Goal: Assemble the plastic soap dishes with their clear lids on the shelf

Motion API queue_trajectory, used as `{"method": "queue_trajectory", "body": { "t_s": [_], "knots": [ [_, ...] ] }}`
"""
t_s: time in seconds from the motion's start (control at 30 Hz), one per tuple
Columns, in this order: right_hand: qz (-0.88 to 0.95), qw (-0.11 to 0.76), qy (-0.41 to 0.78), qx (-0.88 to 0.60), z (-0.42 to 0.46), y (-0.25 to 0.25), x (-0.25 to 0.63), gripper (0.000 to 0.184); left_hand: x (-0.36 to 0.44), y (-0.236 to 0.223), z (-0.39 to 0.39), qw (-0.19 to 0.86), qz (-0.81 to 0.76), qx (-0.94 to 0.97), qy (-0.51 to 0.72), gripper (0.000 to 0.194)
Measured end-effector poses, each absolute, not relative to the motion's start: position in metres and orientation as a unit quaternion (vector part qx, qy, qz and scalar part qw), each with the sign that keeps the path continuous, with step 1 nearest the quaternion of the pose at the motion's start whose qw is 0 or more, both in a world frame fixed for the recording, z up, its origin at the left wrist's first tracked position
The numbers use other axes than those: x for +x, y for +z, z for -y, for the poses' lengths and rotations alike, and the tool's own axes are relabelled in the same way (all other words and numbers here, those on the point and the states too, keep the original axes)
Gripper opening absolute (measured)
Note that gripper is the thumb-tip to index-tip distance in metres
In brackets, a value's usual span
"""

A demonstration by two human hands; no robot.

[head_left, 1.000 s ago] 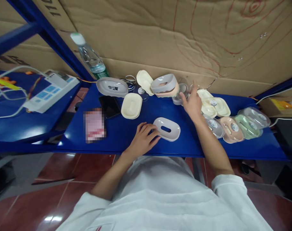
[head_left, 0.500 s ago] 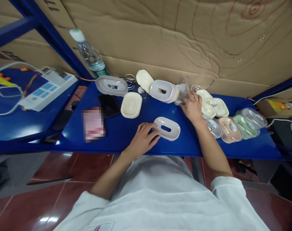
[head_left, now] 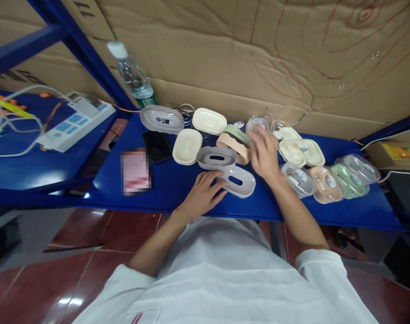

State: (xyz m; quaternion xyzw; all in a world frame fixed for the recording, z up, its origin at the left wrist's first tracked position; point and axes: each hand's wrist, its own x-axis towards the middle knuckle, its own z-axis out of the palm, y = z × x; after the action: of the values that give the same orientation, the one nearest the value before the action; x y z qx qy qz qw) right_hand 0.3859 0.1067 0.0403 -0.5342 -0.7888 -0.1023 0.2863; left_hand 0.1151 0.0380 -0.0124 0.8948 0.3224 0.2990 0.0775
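My left hand (head_left: 203, 193) has its fingers and thumb closed on the left end of a light grey oval dish with a slot (head_left: 247, 181), which lies near the table's front edge. Against that dish rests a darker grey wavy-rimmed dish with a slot (head_left: 205, 158). My right hand (head_left: 266, 155) is over the back middle, its fingers smeared by motion. It is nearest a clear plastic cover (head_left: 262, 118) and a green curved piece (head_left: 235, 132). A peach curved piece (head_left: 225, 141) leans between the green piece and the grey dish.
Cream trays (head_left: 210, 120) lie at the back. Several clear-covered boxes, one peach (head_left: 321, 186), line the right. A grey dish (head_left: 161, 119), a bottle (head_left: 137, 81), a phone (head_left: 157, 146) and a power strip (head_left: 76, 128) are leftward. Cardboard (head_left: 205, 58) walls the back.
The stacked pieces at the back have come apart: the grey dish now lies nearer the front, with green and peach pieces showing. My right hand has shifted slightly left. My left hand stays put.
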Motion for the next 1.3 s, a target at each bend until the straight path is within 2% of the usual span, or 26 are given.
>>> {"method": "queue_trajectory", "body": {
  "t_s": [0.13,0.33,0.43,0.53,0.7,1.03,1.2,1.3],
  "knots": [
    [0.883,0.246,-0.035,-0.398,-0.095,0.036,0.358,0.041,0.115,-0.013,-0.038,0.089,-0.328,0.889,0.305,0.020],
    [0.889,0.213,-0.012,-0.406,-0.103,0.030,0.358,0.046,0.115,-0.016,-0.039,0.087,-0.328,0.894,0.293,0.025],
    [0.838,0.243,-0.065,-0.485,-0.109,0.043,0.382,0.052,0.115,-0.017,-0.039,0.093,-0.328,0.897,0.281,0.029],
    [0.722,0.252,-0.112,-0.635,-0.111,0.059,0.423,0.054,0.115,-0.017,-0.039,0.102,-0.326,0.897,0.280,0.028],
    [0.563,0.084,-0.039,-0.821,-0.112,0.065,0.490,0.046,0.115,-0.017,-0.039,0.109,-0.327,0.900,0.266,0.026],
    [0.481,-0.013,0.051,-0.875,-0.106,0.074,0.505,0.039,0.114,-0.014,-0.039,0.120,-0.327,0.902,0.256,0.027],
    [0.484,0.010,0.067,-0.873,-0.105,0.069,0.513,0.069,0.115,-0.014,-0.039,0.125,-0.334,0.900,0.251,0.027],
    [0.474,0.000,0.059,-0.878,-0.105,0.068,0.517,0.068,0.115,-0.014,-0.039,0.131,-0.334,0.899,0.252,0.028]
  ]
}}
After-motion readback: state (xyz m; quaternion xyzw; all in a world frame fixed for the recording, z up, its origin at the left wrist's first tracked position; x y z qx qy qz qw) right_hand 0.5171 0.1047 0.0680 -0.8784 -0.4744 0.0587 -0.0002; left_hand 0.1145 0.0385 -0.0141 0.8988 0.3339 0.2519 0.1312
